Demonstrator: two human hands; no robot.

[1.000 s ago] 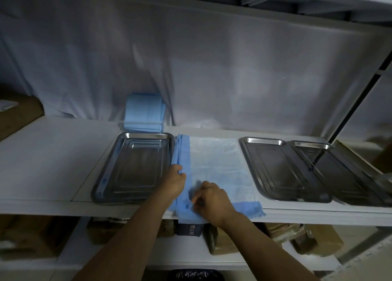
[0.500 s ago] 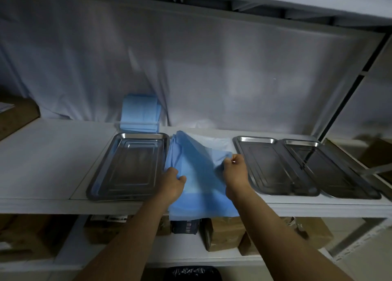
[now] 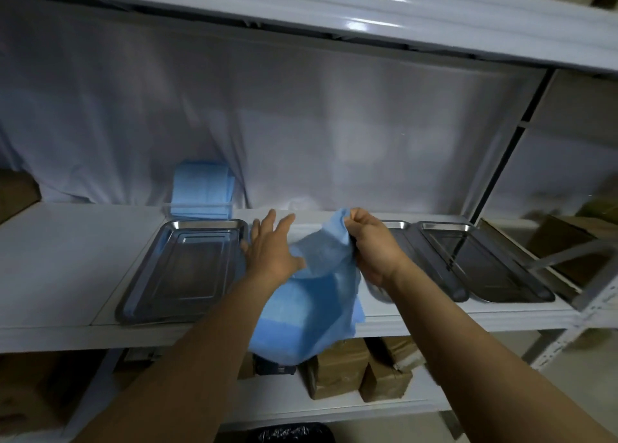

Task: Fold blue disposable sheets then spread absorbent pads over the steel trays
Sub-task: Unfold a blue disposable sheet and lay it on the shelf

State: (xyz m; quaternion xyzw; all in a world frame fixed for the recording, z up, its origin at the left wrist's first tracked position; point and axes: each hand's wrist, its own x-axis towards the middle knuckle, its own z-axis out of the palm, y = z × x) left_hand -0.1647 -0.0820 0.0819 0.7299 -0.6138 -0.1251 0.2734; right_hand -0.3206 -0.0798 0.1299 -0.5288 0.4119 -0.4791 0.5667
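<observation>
The right hand (image 3: 374,248) is clamped on a blue disposable sheet (image 3: 311,302), pinching a bunched upper corner of it between thumb and curled fingers and lifting that corner off the shelf (image 3: 67,265). The rest of the sheet slopes down from the pinch, lies across the front part of the shelf between the trays and drapes over the shelf's front edge. The left hand (image 3: 271,252) has its fingers spread apart and straight, reaching forward over the left side of the sheet; its thumb lies against the raised fold, and whether the palm presses the sheet down cannot be told.

Just left of the sheet a steel tray (image 3: 187,272) sits flat on the shelf, bare inside. Right of the sheet, a second steel tray (image 3: 431,275) is partly hidden behind the right wrist, and a third tray (image 3: 485,265) lies just beside it, their long rims touching or overlapping. At the back of the shelf, behind the left tray, a stack of folded blue sheets (image 3: 202,192) leans against a white cloth backdrop (image 3: 301,125).

On the lower shelf, brown wrapped packages (image 3: 361,372) stand below the hanging sheet, and a black bag (image 3: 294,432) shows at the bottom edge of the view
</observation>
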